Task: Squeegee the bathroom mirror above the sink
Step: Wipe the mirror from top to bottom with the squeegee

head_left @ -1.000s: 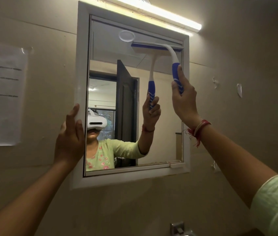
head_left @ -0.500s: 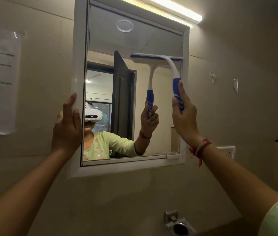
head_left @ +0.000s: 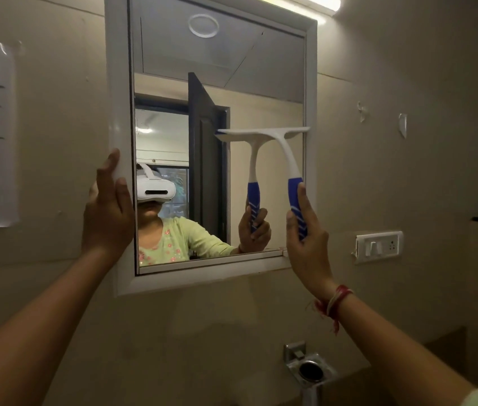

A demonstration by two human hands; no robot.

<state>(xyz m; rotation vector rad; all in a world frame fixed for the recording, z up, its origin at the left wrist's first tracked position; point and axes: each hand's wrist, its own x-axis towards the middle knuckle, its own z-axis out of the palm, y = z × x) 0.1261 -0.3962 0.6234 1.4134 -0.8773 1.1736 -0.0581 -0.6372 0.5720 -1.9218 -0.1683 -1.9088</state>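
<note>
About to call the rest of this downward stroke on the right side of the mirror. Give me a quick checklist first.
1. Right hand gripping squeegee handle: ok.
2. Blade level across the mirror: ok.
3. Blade's right end at the frame edge: ok.
4. Left hand steadying the frame's left side, away from the stroke: ok.
5. Glass left below the blade: ok, about the lower third.
6. Blade pressed flat on the glass: cannot tell.

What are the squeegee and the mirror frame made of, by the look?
Squeegee: looks like moulded plastic, matt white head and neck, with a blue grip that may be rubbery, judging by its ribbed stripes. Mirror frame: smooth white, faintly glossy, probably plastic or painted metal; cannot tell which.
</note>
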